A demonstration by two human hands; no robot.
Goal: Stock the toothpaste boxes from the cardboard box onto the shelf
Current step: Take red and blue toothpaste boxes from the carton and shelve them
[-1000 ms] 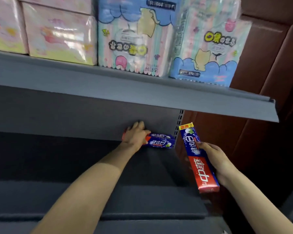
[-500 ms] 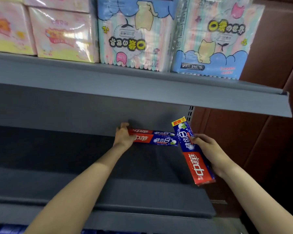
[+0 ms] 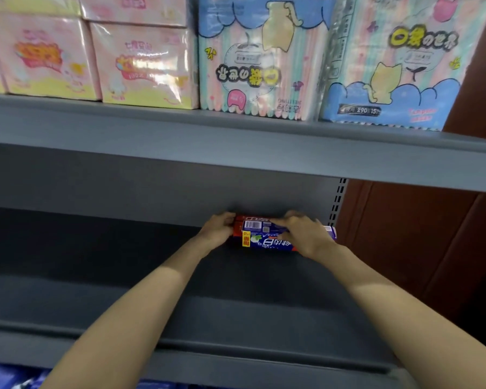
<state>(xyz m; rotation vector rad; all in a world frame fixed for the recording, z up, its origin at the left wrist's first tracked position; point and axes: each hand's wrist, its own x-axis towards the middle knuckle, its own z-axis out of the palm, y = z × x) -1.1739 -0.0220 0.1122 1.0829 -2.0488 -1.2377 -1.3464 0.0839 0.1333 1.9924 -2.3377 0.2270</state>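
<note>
Fingers of the right hand (image 3: 303, 234) curl over the front toothpaste box (image 3: 267, 240); the left hand (image 3: 218, 230) presses the boxes' left end, fingers together. Boxes lie at frame centre, against the back of the grey shelf (image 3: 152, 276).

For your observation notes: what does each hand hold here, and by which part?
Right hand holds the front toothpaste box across its top, near the middle. Left hand touches the boxes' left ends; its grip cannot be told.
</note>
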